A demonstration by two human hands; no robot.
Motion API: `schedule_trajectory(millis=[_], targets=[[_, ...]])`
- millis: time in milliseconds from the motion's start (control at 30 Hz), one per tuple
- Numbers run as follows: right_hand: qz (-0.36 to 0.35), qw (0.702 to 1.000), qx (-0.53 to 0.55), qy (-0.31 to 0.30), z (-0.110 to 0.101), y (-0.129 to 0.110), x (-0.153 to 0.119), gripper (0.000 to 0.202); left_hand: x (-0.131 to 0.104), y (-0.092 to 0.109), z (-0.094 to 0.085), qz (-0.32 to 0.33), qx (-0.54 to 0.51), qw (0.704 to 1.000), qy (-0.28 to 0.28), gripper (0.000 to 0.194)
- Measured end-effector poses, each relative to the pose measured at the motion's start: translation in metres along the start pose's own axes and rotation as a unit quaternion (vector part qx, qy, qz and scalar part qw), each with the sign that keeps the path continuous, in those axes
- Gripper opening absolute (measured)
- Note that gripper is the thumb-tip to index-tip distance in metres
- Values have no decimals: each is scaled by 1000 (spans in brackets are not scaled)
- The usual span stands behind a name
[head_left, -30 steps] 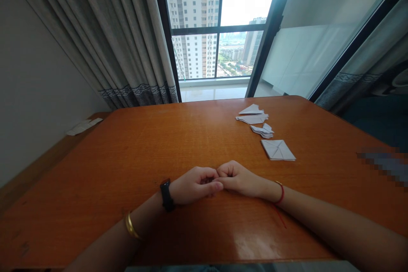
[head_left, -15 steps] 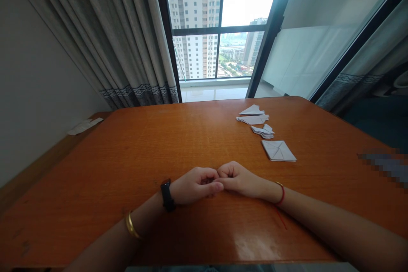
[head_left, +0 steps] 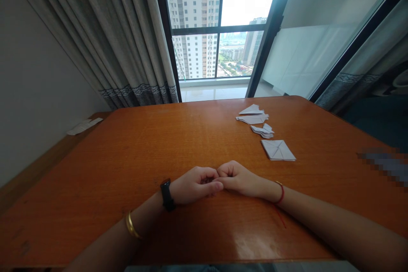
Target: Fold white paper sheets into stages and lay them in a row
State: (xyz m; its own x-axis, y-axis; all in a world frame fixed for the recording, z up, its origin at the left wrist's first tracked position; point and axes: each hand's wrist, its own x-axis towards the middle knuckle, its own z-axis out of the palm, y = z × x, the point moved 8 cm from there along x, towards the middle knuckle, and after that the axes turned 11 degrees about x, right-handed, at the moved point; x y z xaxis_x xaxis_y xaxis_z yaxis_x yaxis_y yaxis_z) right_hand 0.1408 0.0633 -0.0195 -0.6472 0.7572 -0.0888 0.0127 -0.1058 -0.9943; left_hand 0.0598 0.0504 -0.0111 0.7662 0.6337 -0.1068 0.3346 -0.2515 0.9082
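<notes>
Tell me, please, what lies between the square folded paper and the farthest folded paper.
In the head view, a small layered paper and then a long folded paper lie between the square folded paper and the farthest folded paper.

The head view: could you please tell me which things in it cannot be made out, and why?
All in the head view:
Between the left hand and the right hand: whatever may be there is hidden by the curled fingers.
Folded white square: its underside is hidden by its own top.
Patch at the right: coarsely pixelated, and cut off by the right edge.
Left forearm: cut off by the bottom edge.
</notes>
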Motion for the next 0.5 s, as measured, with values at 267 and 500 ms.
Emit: schedule_trajectory(millis=[267,500], targets=[[9,1000,4,3,0,0,0,48,0,0,0,6,3,1000,2,36],[8,1000,11,2,1,0,0,49,0,0,0,1,-2,1000,0,37]])
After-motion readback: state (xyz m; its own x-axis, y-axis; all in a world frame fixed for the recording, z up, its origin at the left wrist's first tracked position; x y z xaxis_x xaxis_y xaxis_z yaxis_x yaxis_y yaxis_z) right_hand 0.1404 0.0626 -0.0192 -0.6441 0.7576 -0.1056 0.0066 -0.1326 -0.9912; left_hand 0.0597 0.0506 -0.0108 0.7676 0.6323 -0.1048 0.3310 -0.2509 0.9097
